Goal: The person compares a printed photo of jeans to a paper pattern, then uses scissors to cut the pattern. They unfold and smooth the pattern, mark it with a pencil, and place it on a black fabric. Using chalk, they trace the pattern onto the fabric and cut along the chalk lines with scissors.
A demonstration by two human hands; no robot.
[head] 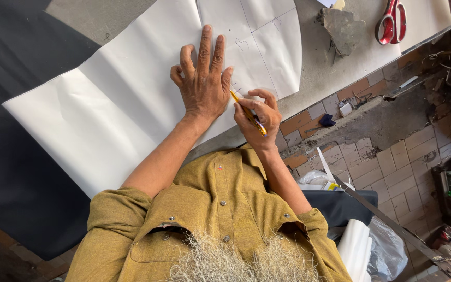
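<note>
In the head view, a large white sheet of paper (126, 99) is seen spread over a grey work surface (330, 68), with black cloth (11, 130) lying under and beside it on the left. The left hand (203, 83) is laid flat on the paper, palm down, its fingers stretched out and slightly spread. Just beside it, the right hand (259, 117) is curled around a yellow pencil (247, 112), which is pinched between thumb and fingertips; the pencil's tip is set on the paper close to the left hand's little finger, near the sheet's lower edge. Thin drawn lines are visible on the paper above the hands. Red-handled scissors (391, 22) are seen lying well apart, at the far edge of the surface, near a rough grey stone (343, 28).
</note>
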